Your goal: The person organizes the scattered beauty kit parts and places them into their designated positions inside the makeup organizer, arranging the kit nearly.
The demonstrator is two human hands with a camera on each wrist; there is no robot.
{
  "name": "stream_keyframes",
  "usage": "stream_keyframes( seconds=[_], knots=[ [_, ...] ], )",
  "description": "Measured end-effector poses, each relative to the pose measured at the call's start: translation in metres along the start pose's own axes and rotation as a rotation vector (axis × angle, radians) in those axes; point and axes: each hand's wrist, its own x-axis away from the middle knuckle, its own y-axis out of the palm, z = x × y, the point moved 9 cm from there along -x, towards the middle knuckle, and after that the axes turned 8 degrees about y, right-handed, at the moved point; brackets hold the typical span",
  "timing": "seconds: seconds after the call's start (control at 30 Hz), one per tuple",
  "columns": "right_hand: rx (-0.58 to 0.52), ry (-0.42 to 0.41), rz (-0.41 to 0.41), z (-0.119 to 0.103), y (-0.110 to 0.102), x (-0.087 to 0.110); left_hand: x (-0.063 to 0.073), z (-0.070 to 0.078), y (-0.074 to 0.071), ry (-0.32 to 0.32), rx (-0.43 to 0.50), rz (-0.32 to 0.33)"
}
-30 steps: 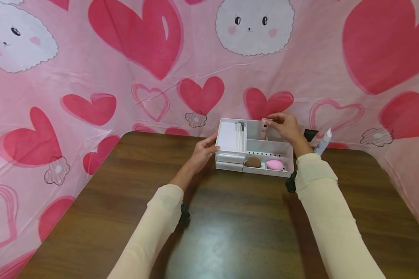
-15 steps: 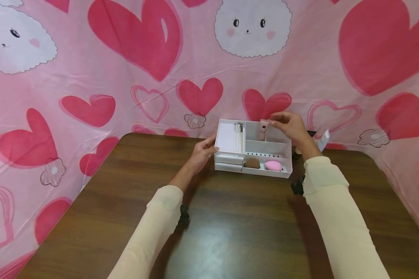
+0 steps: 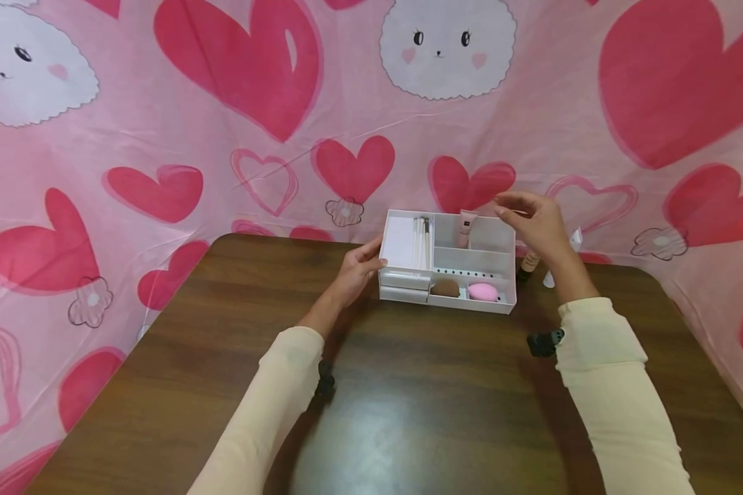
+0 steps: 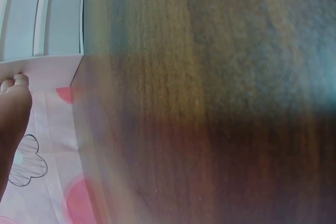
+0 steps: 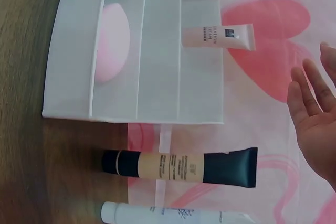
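A white desktop organizer (image 3: pixel 473 309) stands at the back of the table. Against its left side rests my left hand (image 3: pixel 354 275), fingertips on the side wall (image 4: pixel 47 72) in the left wrist view. My right hand (image 3: pixel 535 223) hovers in the air at the organizer's back right, holding nothing, fingers apart from everything in the right wrist view. A small pink cosmetic tube (image 5: pixel 220 37) stands in the rear compartment, cap hidden. In the front compartments lie a brown makeup sponge (image 3: pixel 446 288) and a pink makeup sponge (image 3: pixel 483 292). Several makeup brushes (image 3: pixel 422 240) lie on the top left.
Right of the organizer stand a beige tube with black ends (image 5: pixel 170 166) and a white tube (image 5: pixel 157 213). Two drawers (image 3: pixel 404 289) form the organizer's lower left front. The brown wooden table (image 3: pixel 371 399) meets a pink heart-print cloth (image 3: pixel 272 82) behind.
My right hand has let go of the pink tube and moved away to the right. The tube now stands by itself in the rear compartment. My left hand stays at the organizer's side.
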Motion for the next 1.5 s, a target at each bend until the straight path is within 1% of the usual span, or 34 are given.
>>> stream_keyframes(
  seconds=[0.1, 0.23, 0.4, 0.5, 0.67, 0.73, 0.8, 0.9, 1.0, 1.1, 1.17, 1.3, 1.37, 1.4, 1.5],
  knots=[
    [0.019, -0.015, 0.011, -0.001, -0.005, 0.005, -0.001, 0.001, -0.001, -0.003, 0.0, 0.0],
    [-0.017, -0.057, 0.006, -0.001, -0.008, 0.007, -0.001, 0.001, -0.002, -0.005, -0.004, 0.004],
    [-0.089, -0.111, 0.028, 0.001, -0.015, 0.009, -0.002, 0.001, -0.002, -0.01, -0.006, 0.0],
    [-0.153, -0.122, 0.031, 0.005, -0.02, 0.011, -0.002, 0.001, -0.003, 0.012, -0.002, -0.01],
    [-0.212, -0.116, 0.056, 0.01, -0.029, 0.018, -0.001, -0.001, -0.006, 0.08, 0.02, -0.059],
    [-0.236, -0.114, 0.068, 0.011, -0.032, 0.021, 0.0, -0.001, -0.007, 0.086, 0.025, -0.066],
    [-0.245, -0.119, 0.082, 0.012, -0.036, 0.023, 0.0, -0.002, -0.007, 0.078, 0.021, -0.061],
    [-0.232, -0.134, 0.11, 0.014, -0.042, 0.026, 0.0, 0.0, -0.005, 0.041, -0.01, -0.031],
    [-0.203, -0.149, 0.142, 0.018, -0.048, 0.027, 0.0, 0.0, -0.004, 0.005, -0.008, -0.008],
    [-0.217, -0.144, 0.168, 0.024, -0.055, 0.029, 0.0, -0.001, -0.003, -0.016, -0.003, 0.005],
    [-0.255, -0.138, 0.197, 0.027, -0.062, 0.031, 0.001, -0.001, -0.003, -0.014, -0.002, 0.006],
    [-0.384, -0.132, 0.265, 0.034, -0.076, 0.035, 0.001, 0.0, -0.001, -0.003, -0.002, -0.001],
    [-0.428, -0.123, 0.294, 0.038, -0.083, 0.036, 0.001, 0.0, -0.001, 0.003, -0.002, -0.005],
    [-0.429, -0.12, 0.308, 0.04, -0.086, 0.037, 0.001, 0.0, 0.0, 0.005, -0.003, -0.006],
    [-0.372, -0.112, 0.367, 0.047, -0.095, 0.04, 0.0, 0.0, 0.0, 0.006, -0.002, -0.007]
  ],
)
